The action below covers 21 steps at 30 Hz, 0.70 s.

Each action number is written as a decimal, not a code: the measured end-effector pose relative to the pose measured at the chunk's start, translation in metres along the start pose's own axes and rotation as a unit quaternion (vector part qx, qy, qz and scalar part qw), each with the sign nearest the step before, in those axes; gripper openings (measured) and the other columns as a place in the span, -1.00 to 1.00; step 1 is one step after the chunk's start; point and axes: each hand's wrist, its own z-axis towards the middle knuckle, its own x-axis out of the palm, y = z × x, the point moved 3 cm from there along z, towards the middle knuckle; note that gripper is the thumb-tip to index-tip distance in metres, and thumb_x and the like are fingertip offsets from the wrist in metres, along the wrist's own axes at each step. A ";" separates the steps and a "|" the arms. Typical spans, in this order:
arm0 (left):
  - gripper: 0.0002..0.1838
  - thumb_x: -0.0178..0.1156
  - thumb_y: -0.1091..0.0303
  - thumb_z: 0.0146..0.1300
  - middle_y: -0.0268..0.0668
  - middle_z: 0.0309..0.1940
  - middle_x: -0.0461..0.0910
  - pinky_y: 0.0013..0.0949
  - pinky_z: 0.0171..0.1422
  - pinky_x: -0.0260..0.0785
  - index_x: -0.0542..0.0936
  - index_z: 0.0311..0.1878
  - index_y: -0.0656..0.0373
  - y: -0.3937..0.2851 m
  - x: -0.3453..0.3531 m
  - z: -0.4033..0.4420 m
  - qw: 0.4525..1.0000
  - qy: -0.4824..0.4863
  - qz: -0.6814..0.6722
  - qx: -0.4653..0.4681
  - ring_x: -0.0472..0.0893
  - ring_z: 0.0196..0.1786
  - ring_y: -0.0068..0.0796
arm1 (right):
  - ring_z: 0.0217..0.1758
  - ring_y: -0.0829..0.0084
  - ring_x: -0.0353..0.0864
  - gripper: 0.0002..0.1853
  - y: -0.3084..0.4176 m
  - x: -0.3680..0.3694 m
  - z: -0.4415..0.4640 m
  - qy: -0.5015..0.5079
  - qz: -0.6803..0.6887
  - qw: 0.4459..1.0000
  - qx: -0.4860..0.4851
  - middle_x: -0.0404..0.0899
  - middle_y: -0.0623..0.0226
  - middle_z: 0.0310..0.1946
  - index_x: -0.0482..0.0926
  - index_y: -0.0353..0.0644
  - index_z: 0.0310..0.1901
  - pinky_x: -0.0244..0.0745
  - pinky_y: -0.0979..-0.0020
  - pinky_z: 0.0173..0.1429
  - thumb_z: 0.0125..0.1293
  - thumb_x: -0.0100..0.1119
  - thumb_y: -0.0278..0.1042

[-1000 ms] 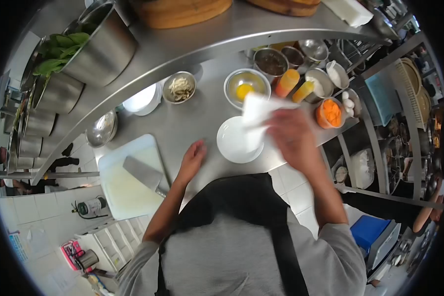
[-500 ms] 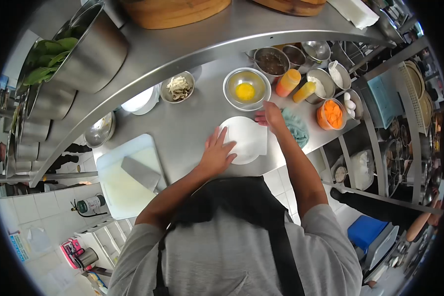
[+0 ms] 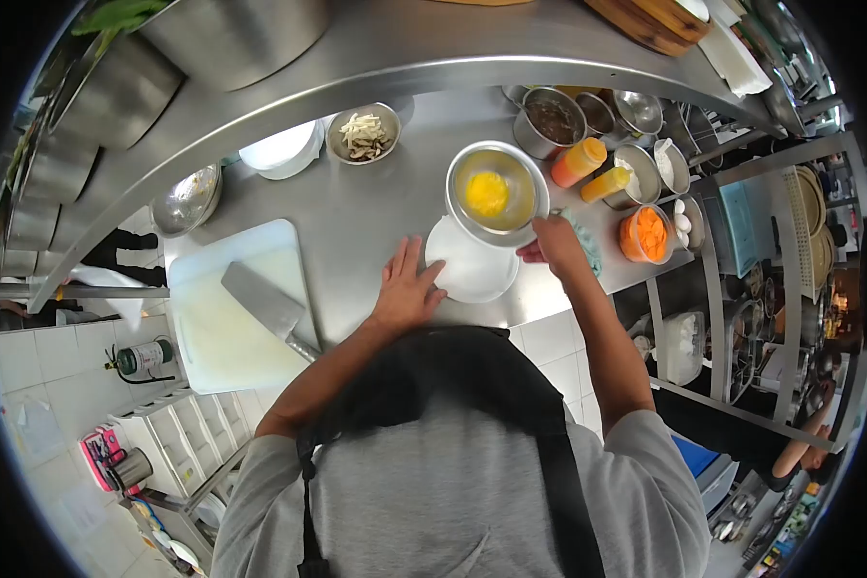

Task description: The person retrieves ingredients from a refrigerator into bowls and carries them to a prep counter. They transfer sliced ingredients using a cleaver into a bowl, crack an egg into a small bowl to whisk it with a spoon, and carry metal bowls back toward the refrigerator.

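Observation:
My right hand is closed on the near right rim of a metal bowl with yellow beaten-looking egg in it. The bowl looks slightly tilted and overlaps the far edge of a flat, white round piece; whether it is a plate or a sheet, I cannot tell. My left hand lies with fingers spread at the left edge of that white piece, fingertips touching it or just beside it. A teal cloth is partly hidden behind my right hand.
At left a cleaver lies on a white cutting board. Bowls of sliced mushrooms and orange pieces stand around the counter, with two squeeze bottles at right. A metal shelf spans the back.
My right hand has closed on the bowl's rim, and the bowl has come nearer, over the white piece's far edge. My left hand has shifted left on that piece. The view has tilted.

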 end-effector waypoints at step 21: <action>-0.40 0.27 0.05 0.37 0.07 0.28 0.47 0.04 0.40 0.34 0.47 0.36 0.19 0.019 -0.007 -0.021 0.988 -0.044 -0.114 -0.090 0.45 0.39 -0.01 | -0.39 0.35 0.77 -0.37 -0.119 0.004 -0.076 -0.006 -0.079 0.996 0.032 0.74 0.06 -0.32 0.40 -0.35 0.34 0.65 0.36 -0.32 0.43 0.21 -0.03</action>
